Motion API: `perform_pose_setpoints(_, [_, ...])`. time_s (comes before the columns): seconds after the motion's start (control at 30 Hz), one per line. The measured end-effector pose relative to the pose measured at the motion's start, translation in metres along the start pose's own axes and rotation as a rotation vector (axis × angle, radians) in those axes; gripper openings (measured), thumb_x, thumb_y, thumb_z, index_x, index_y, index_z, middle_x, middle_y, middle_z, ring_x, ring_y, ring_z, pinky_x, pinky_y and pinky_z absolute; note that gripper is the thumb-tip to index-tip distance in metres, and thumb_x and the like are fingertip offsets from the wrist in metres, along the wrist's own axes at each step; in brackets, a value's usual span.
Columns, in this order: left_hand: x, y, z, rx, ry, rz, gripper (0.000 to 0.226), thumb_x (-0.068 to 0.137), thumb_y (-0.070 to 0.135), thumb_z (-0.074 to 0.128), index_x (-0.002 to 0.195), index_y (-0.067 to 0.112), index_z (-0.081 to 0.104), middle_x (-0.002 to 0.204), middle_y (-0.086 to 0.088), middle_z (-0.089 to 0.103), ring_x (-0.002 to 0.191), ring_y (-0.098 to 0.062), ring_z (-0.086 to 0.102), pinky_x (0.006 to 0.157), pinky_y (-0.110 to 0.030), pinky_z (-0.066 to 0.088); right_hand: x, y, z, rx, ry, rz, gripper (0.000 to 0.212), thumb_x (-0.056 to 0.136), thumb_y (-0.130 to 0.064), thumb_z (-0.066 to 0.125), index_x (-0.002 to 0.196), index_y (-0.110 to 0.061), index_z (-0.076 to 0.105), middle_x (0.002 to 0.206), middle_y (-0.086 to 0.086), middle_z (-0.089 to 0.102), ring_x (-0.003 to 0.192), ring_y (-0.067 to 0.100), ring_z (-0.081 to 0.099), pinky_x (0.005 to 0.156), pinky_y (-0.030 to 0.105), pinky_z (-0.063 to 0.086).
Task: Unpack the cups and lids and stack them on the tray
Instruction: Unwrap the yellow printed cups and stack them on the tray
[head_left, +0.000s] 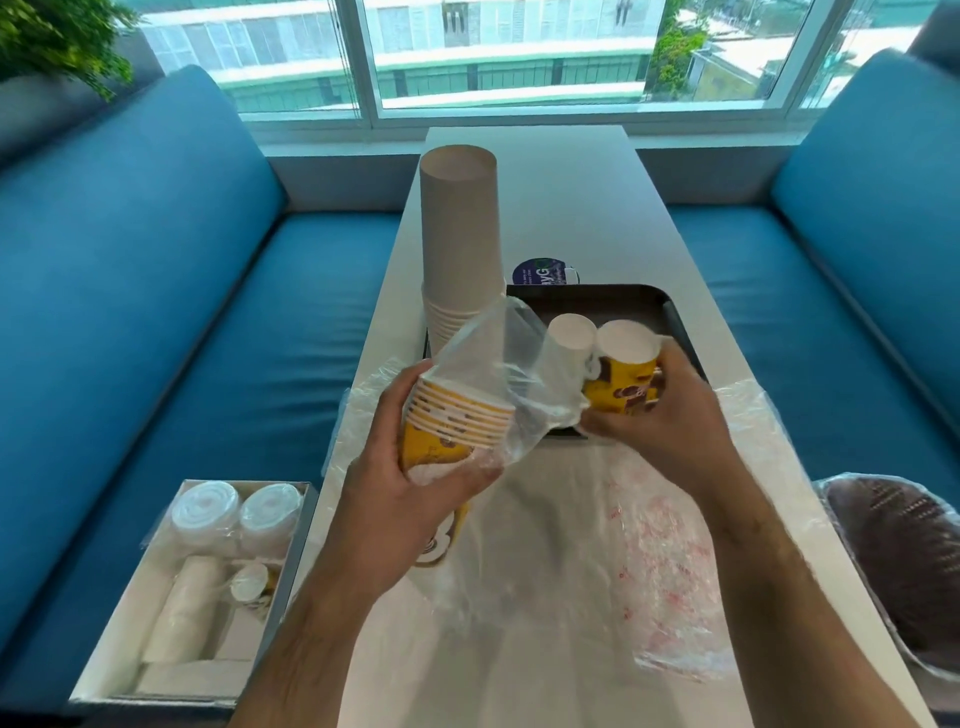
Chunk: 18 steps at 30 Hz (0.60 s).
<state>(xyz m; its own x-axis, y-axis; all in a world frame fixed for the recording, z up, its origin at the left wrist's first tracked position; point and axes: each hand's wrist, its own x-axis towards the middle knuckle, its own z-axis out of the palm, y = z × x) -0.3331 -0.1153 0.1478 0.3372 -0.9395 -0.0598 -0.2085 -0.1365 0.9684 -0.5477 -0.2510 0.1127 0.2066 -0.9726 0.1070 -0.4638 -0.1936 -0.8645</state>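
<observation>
Two hands (415, 467), two yellow cup stacks (457, 421).

The plastic sleeve (511, 374) is veiling the rims of the yellow cups (457, 423) in the left hand (410, 467), and its film is blurring where it is ending against the right hand (660, 415). The tall cup stack (460, 234) is hiding the tray (613, 299) corner behind it, and the purple label (543, 271) is showing too small to read. The wrapped brown object (904, 566) is running off the right edge, and the box (208, 592) contents are blurring under film.
</observation>
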Motion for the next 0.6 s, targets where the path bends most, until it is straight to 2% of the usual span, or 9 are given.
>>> perform_pose_setpoints(0.07, [0.000, -0.002, 0.002, 0.000, 0.008, -0.032, 0.078, 0.052, 0.062, 0.077, 0.115, 0.076, 0.033, 0.113, 0.037, 0.056, 0.103, 0.004, 0.061, 0.079, -0.015, 0.051, 0.010, 0.008, -0.003, 0.038, 0.165, 0.006, 0.081, 0.062, -0.028, 0.096, 0.127, -0.025, 0.048, 0.115, -0.009, 0.061, 0.103, 0.008, 0.061, 0.085, 0.013, 0.048])
perform_pose_setpoints(0.13, [0.001, -0.002, 0.004, 0.011, 0.006, -0.055, 0.075, 0.052, 0.062, 0.076, 0.112, 0.075, 0.033, 0.110, 0.038, 0.054, 0.103, 0.004, 0.059, 0.076, -0.014, 0.048, 0.024, 0.016, -0.003, 0.031, 0.293, 0.025, 0.084, 0.063, -0.030, 0.096, 0.131, -0.020, 0.047, 0.125, -0.001, 0.061, 0.113, 0.017, 0.059, 0.096, 0.030, 0.051])
perform_pose_setpoints(0.2, [0.002, -0.001, 0.006, 0.020, -0.002, -0.067, 0.074, 0.050, 0.064, 0.074, 0.111, 0.074, 0.033, 0.106, 0.040, 0.053, 0.100, 0.006, 0.058, 0.072, -0.009, 0.045, 0.040, 0.028, -0.001, 0.021, 0.373, 0.046, 0.086, 0.062, -0.033, 0.096, 0.131, -0.020, 0.046, 0.128, 0.001, 0.060, 0.116, 0.020, 0.059, 0.101, 0.039, 0.052])
perform_pose_setpoints(0.3, [0.002, 0.000, 0.007, 0.026, -0.013, -0.070, 0.075, 0.051, 0.063, 0.074, 0.114, 0.070, 0.034, 0.108, 0.038, 0.053, 0.098, 0.005, 0.059, 0.063, -0.007, 0.048, 0.061, 0.048, 0.006, -0.005, 0.412, 0.090, 0.087, 0.064, -0.035, 0.095, 0.133, -0.018, 0.045, 0.130, 0.003, 0.059, 0.120, 0.022, 0.058, 0.104, 0.045, 0.051])
perform_pose_setpoints(0.43, [0.001, -0.003, 0.006, 0.036, -0.008, -0.058, 0.079, 0.050, 0.064, 0.074, 0.118, 0.068, 0.033, 0.116, 0.035, 0.052, 0.105, 0.000, 0.058, 0.076, -0.011, 0.048, 0.074, 0.069, 0.017, -0.070, 0.399, 0.147, 0.088, 0.066, -0.039, 0.093, 0.135, -0.016, 0.044, 0.132, 0.006, 0.057, 0.123, 0.025, 0.056, 0.107, 0.052, 0.047])
perform_pose_setpoints(0.6, [-0.001, -0.005, 0.004, 0.063, 0.012, -0.073, 0.074, 0.053, 0.064, 0.073, 0.115, 0.069, 0.032, 0.113, 0.037, 0.049, 0.103, 0.004, 0.055, 0.072, -0.008, 0.044, 0.080, 0.089, 0.036, -0.134, 0.415, 0.197, 0.090, 0.062, -0.047, 0.094, 0.131, -0.017, 0.043, 0.129, 0.006, 0.057, 0.122, 0.027, 0.056, 0.106, 0.063, 0.041])
